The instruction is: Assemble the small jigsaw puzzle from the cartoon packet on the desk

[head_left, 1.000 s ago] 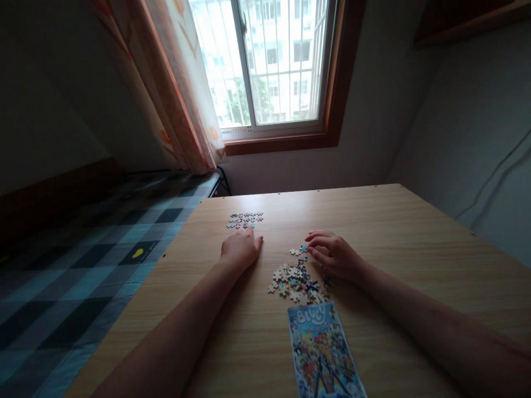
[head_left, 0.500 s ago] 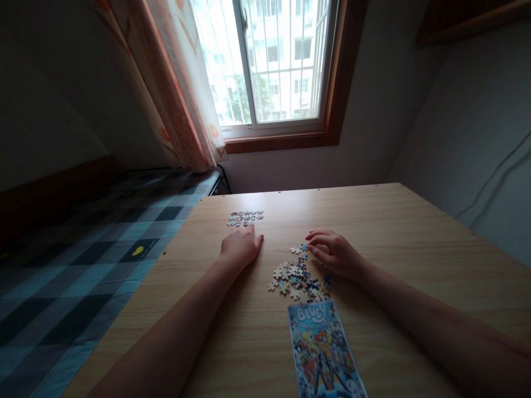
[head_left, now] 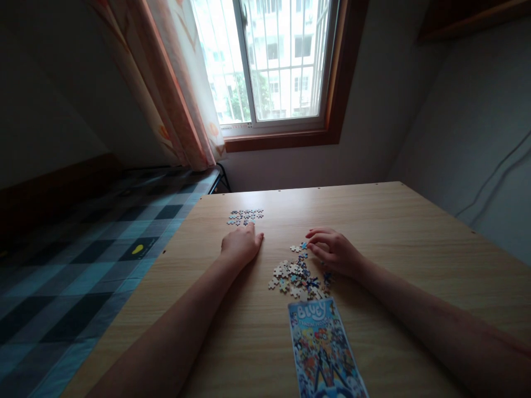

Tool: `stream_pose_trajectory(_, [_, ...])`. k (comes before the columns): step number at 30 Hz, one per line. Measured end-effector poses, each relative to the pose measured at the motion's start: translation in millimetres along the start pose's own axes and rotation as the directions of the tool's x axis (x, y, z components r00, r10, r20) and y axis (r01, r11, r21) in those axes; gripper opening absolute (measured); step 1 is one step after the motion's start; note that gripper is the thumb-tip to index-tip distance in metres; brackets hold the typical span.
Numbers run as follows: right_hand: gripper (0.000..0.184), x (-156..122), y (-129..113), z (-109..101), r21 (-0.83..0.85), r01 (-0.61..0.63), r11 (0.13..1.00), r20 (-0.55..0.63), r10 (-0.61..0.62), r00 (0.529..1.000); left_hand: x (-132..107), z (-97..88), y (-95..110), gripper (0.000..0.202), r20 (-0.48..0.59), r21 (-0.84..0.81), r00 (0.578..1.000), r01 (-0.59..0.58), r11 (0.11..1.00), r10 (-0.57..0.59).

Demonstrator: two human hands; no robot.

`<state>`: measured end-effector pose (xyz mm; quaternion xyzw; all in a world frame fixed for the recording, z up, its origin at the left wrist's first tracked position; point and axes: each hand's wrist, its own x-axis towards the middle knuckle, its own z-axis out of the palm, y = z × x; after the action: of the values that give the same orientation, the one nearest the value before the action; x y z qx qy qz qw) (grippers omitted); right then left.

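- Wood-grain counter [head_left: 398,232], spanning centre and lower frame.
- Checked bed [head_left: 97,265], left side, beside counter.
- Barred window [head_left: 286,61], top centre; daylight.
- Orange-patterned curtain [head_left: 166,83], upper left, hanging by window.
- "Bluey" picture sheet [head_left: 323,348], bottom centre, lying flat below the pile.
- Loose pile of puzzle pieces [head_left: 294,272], just below frame centre; some pale side up, some coloured.
- Right hand [head_left: 335,251], right of centre: fingers half curled.
- Left hand [head_left: 241,244], left of centre: loosely spread, thumb apart from forefinger, forefinger pointing to the rows.
- Rows of puzzle pieces [head_left: 244,216], set out left of centre, beyond left hand.
- Blue piece [head_left: 304,245], at right fingertips; pinched or merely touched, cannot tell.
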<state>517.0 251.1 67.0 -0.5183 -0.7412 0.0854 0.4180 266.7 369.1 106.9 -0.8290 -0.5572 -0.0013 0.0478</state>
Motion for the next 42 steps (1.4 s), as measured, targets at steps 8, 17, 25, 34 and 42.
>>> stream_pose_trajectory(8, [0.015,0,1,-2,0.016,0.0,1.0,0.003,0.0,1.0,-4,0.6,5,0.049,-0.131,-0.082,0.988,-0.09,0.993,0.078])
stream_pose_trajectory(17, [0.011,-2,-17,-3,-0.023,0.225,0.974,0.096,-0.221,0.97,-4,-5.9,5,0.033,-0.016,-0.422,0.878,-0.439,0.793,0.478])
stream_pose_trajectory(25, [0.023,-6,-30,2,-0.131,0.271,0.954,0.228,-0.237,0.944,2,-21.2,-8,0.035,0.29,-0.69,0.707,-0.313,0.653,0.645])
stream_pose_trajectory(34, [0.02,-6,-23,-3,-0.199,0.324,0.925,0.217,-0.281,0.935,0,-27.7,-9,0.03,0.436,-0.648,0.568,-0.341,0.681,0.698])
stream_pose_trajectory(42, [0.011,-5,-28,-4,-0.189,0.371,0.909,0.142,-0.349,0.926,-11,-41.8,3,0.035,0.445,-0.46,0.596,-0.489,0.741,0.669])
